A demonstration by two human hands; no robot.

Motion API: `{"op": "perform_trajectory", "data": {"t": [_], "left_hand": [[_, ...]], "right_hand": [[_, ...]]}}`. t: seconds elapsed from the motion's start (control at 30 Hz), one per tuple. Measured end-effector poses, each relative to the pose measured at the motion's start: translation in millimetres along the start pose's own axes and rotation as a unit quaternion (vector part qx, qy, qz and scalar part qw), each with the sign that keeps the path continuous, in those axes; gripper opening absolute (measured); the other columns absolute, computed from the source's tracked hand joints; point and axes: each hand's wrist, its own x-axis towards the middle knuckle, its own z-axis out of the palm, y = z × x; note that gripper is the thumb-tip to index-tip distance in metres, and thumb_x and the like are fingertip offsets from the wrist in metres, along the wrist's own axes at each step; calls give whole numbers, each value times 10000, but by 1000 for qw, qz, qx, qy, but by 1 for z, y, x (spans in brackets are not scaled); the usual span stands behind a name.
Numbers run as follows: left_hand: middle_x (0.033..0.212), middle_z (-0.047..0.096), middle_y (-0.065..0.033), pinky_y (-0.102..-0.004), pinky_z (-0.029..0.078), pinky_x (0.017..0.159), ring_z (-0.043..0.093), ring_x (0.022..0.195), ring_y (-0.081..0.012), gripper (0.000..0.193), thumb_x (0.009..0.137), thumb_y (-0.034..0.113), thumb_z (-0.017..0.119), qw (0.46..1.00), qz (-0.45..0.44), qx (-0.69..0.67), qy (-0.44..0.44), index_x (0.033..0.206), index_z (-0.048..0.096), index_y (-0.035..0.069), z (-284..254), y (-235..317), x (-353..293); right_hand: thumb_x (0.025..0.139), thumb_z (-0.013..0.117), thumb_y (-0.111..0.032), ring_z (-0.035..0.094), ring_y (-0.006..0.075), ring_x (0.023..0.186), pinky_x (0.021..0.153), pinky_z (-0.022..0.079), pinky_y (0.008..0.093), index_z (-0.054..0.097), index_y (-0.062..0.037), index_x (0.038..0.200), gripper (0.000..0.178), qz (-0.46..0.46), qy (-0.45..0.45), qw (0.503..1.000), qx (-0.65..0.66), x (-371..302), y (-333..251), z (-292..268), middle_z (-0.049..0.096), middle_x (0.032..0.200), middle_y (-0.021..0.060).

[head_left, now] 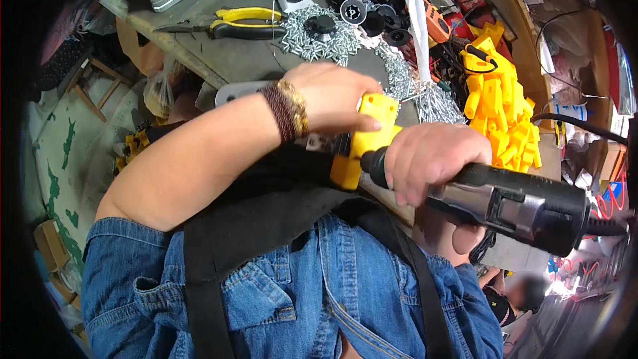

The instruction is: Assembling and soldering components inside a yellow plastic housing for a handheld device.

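Two hands meet on one small yellow plastic housing (369,138), held at the near edge of the grey workbench (232,53). Our left hand (330,96), with a beaded bracelet at the wrist, lies over the top of the housing and clamps it down with fingers curled round it. Our right hand (430,158) is clenched about the nose of a black and silver electric screwdriver (512,203), whose tip meets the housing's right side; the bit itself is hidden under the fingers.

Farther back on the workbench from the housing lies a spread of loose silver screws (312,43), and beyond them yellow-handled pliers (242,21). To the right of the housing sits a heap of matching yellow plastic parts (502,110).

To drive well here, we judge that the tool should stay in line with the screw hole, with the left hand bracing the housing firmly so it cannot twist, and that pressure should be steady, not hard.
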Motion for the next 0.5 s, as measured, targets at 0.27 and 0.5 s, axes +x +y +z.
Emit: {"op": "perform_trajectory", "data": {"t": [0.27,0.5], "left_hand": [[991,704,-157,-444,524,825,669,958,-353,530,830,492,727,998,56,-38,4,1245,644,173,13,0,-13],[1031,723,-123,-428,531,879,679,1012,-315,524,843,486,697,996,11,-38,-79,1224,649,130,-1,9,-11]], "right_hand": [[746,842,-519,631,190,628,623,502,344,553,-89,1031,592,-75,37,995,-61,31,-11,-28,621,780,26],[621,933,-429,624,234,695,642,519,355,555,-13,918,635,-65,67,995,38,27,11,-23,635,801,119]]}}
